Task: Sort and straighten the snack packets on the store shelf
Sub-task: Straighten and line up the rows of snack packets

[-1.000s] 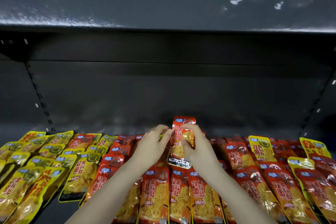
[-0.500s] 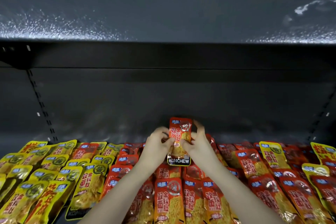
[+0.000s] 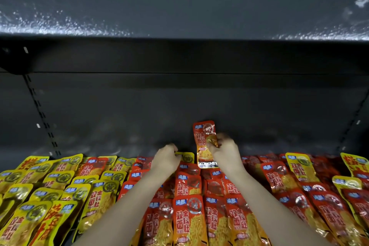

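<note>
**Dark shelving, a red packet (image 3: 205, 144) held upright at the back**

Grey metal fills most of the view. An upper shelf (image 3: 179, 6) juts out overhead, with a plain back panel (image 3: 179, 102) beneath it. A slotted upright (image 3: 40, 114) runs down the left side and another (image 3: 353, 120) down the right. The lower shelf (image 3: 111, 146) shows a bare strip along its back edge. In front of that strip it is covered with overlapping snack packets lying flat.

Yellow packets (image 3: 60, 196) crowd the left side, while red packets (image 3: 189, 221) fill the middle and right. A few stray yellow ones (image 3: 299, 168) lie among the red on the right.

Both bare forearms reach in from below. The right hand (image 3: 225, 152) grips the red packet by its right edge. The packet stands upright above the rear row, in front of the back panel, with its black bottom band lowest. The left hand (image 3: 166, 158) is just to the left of it and lower. Its fingers are curled on the top left corner of a yellow packet (image 3: 187, 158). That packet lies at the back of the red group, beside the held packet's lower half.
</note>
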Action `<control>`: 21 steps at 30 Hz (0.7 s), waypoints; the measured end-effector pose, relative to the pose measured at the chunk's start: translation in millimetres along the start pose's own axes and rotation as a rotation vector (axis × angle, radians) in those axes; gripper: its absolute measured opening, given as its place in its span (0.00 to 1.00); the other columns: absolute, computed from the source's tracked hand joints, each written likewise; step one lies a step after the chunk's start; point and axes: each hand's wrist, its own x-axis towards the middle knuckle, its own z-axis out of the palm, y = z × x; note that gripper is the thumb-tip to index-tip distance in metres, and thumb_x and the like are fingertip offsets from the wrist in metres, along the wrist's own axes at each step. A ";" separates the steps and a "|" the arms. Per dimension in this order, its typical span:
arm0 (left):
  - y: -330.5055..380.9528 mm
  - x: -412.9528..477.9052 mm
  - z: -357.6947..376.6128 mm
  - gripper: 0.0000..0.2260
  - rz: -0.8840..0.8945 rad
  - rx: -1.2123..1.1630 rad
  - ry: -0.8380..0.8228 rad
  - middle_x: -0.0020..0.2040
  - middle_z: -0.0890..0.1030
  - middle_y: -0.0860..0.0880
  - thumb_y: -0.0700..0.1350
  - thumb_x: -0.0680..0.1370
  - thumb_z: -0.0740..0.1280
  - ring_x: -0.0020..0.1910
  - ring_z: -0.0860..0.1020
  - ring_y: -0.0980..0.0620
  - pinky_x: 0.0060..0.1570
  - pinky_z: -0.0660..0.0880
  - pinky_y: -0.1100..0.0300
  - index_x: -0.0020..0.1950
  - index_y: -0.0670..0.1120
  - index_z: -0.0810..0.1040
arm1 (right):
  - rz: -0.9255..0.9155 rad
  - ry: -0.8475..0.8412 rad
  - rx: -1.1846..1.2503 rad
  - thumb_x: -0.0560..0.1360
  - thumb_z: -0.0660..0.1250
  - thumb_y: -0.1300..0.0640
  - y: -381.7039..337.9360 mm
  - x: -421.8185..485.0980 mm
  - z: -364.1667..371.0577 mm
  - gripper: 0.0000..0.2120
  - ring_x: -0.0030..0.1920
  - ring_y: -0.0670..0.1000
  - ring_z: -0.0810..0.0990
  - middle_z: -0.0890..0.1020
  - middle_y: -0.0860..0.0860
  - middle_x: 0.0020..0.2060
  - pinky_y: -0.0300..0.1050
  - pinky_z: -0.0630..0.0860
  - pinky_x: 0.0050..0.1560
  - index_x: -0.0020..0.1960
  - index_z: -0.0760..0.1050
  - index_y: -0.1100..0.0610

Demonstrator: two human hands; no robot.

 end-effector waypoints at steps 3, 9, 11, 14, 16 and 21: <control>2.5 0.8 4.2 0.16 -0.009 -0.042 0.015 0.58 0.79 0.44 0.48 0.76 0.68 0.58 0.76 0.45 0.55 0.72 0.57 0.61 0.41 0.75 | -0.014 0.021 0.006 0.76 0.67 0.56 1.1 -3.0 5.2 0.09 0.43 0.46 0.78 0.79 0.48 0.44 0.32 0.71 0.39 0.54 0.75 0.58; -2.0 4.0 3.8 0.14 -0.046 -0.310 0.020 0.58 0.79 0.45 0.41 0.75 0.70 0.58 0.76 0.48 0.54 0.70 0.62 0.60 0.41 0.78 | -0.074 0.169 0.074 0.75 0.68 0.57 -2.5 -5.0 7.9 0.09 0.45 0.46 0.77 0.79 0.47 0.46 0.37 0.71 0.46 0.54 0.74 0.57; -2.0 2.1 -0.7 0.10 -0.043 -0.413 0.022 0.55 0.80 0.46 0.39 0.76 0.68 0.56 0.76 0.49 0.52 0.70 0.63 0.57 0.41 0.79 | -0.099 0.175 0.066 0.75 0.69 0.57 -1.8 -2.0 10.2 0.10 0.46 0.46 0.78 0.80 0.48 0.46 0.36 0.71 0.45 0.54 0.75 0.58; -1.6 -0.4 -7.6 0.06 -0.081 -0.601 0.002 0.50 0.79 0.47 0.37 0.77 0.65 0.54 0.77 0.50 0.52 0.71 0.60 0.52 0.42 0.79 | -0.108 0.159 0.070 0.73 0.70 0.59 2.4 2.2 17.5 0.09 0.46 0.48 0.79 0.82 0.49 0.46 0.36 0.72 0.45 0.53 0.75 0.58; -3.9 -1.1 -9.7 0.05 -0.103 -0.654 -0.019 0.50 0.80 0.48 0.38 0.77 0.65 0.54 0.77 0.49 0.57 0.74 0.54 0.50 0.45 0.79 | -0.095 0.162 0.119 0.73 0.71 0.59 2.7 3.5 21.7 0.09 0.46 0.48 0.79 0.81 0.49 0.45 0.38 0.73 0.47 0.52 0.76 0.58; -8.5 -2.8 -11.1 0.06 -0.093 -0.706 -0.033 0.49 0.82 0.45 0.40 0.78 0.65 0.51 0.80 0.47 0.55 0.77 0.51 0.45 0.49 0.78 | 0.017 0.019 0.252 0.74 0.70 0.59 4.3 11.2 35.4 0.06 0.47 0.52 0.82 0.82 0.52 0.44 0.49 0.78 0.50 0.48 0.74 0.56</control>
